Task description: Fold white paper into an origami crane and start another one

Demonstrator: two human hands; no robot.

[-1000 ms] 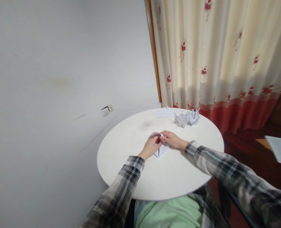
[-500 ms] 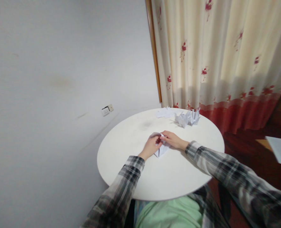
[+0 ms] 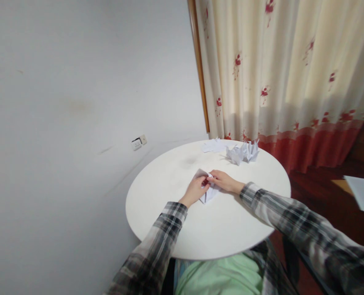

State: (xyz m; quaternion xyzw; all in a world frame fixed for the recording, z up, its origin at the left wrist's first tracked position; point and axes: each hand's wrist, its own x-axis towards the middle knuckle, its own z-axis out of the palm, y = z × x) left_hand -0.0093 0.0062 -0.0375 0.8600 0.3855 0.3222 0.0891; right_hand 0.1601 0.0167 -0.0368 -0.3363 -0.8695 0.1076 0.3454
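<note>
A partly folded white paper (image 3: 209, 194) lies on the round white table (image 3: 157, 205), with a flap raised at its far left side. My left hand (image 3: 196, 189) is closed on the paper from the left, its fingertips near the middle. From the right, my right hand (image 3: 224, 180) pinches the paper close to my left fingertips. Both hands cover much of the sheet, so its full shape is hidden.
Several folded paper pieces (image 3: 242, 153) with pointed tips stand at the table's back right. Flatter white paper (image 3: 214, 145) lies beside them at the back edge. A wall (image 3: 77, 172) is at the left; a flowered curtain (image 3: 277, 82) hangs behind.
The paper's far flap, curved before, now stands up straighter with a pointed corner. Both hands have stayed nearly in place.
</note>
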